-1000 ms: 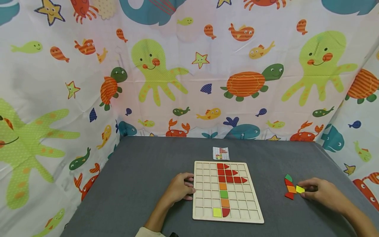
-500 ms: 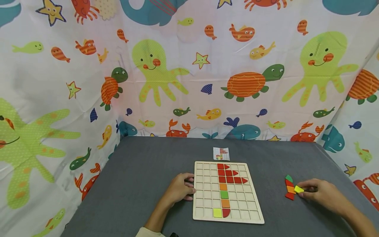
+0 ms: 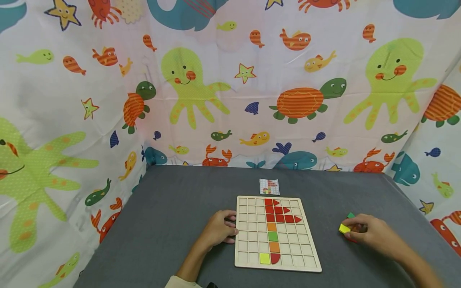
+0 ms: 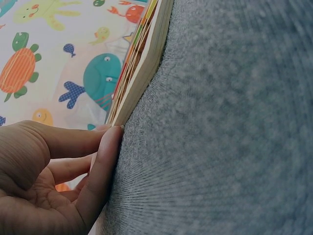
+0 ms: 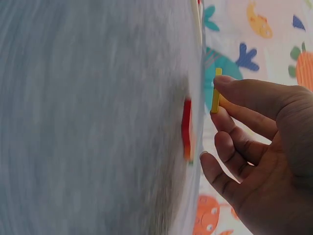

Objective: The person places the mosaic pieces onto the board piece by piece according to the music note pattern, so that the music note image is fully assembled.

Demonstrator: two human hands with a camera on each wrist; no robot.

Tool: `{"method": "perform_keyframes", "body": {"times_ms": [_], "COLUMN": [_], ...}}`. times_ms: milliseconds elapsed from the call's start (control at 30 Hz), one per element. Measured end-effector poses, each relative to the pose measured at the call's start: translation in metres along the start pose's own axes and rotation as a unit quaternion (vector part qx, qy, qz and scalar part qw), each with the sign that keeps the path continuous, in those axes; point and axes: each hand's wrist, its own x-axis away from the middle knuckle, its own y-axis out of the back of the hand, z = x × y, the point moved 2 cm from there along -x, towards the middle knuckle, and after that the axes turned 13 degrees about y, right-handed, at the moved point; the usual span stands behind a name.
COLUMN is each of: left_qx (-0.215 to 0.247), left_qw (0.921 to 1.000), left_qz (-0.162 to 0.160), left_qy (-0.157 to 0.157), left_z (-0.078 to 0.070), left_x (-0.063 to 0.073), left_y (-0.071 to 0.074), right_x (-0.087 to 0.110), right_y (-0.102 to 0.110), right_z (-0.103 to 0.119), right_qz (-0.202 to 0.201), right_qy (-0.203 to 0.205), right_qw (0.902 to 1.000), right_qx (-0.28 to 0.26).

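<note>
In the head view my right hand (image 3: pixel 371 232) pinches a yellow square tile (image 3: pixel 343 228) between thumb and fingertips, over a small group of tiles. The right wrist view shows this yellow tile (image 5: pixel 216 92) edge-on, lifted above the table, the other fingers loosely bent. Under the hand, a green tile (image 3: pixel 351 215) peeks out while the rest are mostly hidden. My left hand (image 3: pixel 217 229) holds the left edge of the wooden grid board (image 3: pixel 248 232), thumb and index fingertips meeting at its rim in the left wrist view. Red, orange, green and yellow pieces fill some of the board's squares.
A small printed card (image 3: pixel 269 187) with a coloured grid pattern lies just behind the board. The grey tabletop (image 3: pixel 173 200) meets a sea-animal curtain (image 3: pixel 230 88) at the back and sides. A red tile (image 5: pixel 187 127) lies on the table in the right wrist view.
My right hand has lifted the yellow tile from the right of the group and carried it left across the other tiles, covering most of them. The left hand stays at the board's edge.
</note>
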Motion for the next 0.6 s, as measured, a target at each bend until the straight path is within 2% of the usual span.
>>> {"method": "perform_keyframes", "body": {"times_ms": [433, 600], "left_qx": [-0.001, -0.002], "left_qw": [1.0, 1.0], "left_qz": [0.0, -0.001], "left_qy": [0.002, 0.001], "left_z": [0.001, 0.002], "left_x": [-0.001, -0.002], "left_y": [0.0, 0.0], "right_x": [-0.02, -0.028], "right_y": [-0.028, -0.035], "right_z": [0.045, 0.062], "right_qz": [-0.017, -0.004], "right_qy": [0.107, 0.121], "right_qw": [0.9938, 0.9913], "right_qx": [-0.026, -0.053]}}
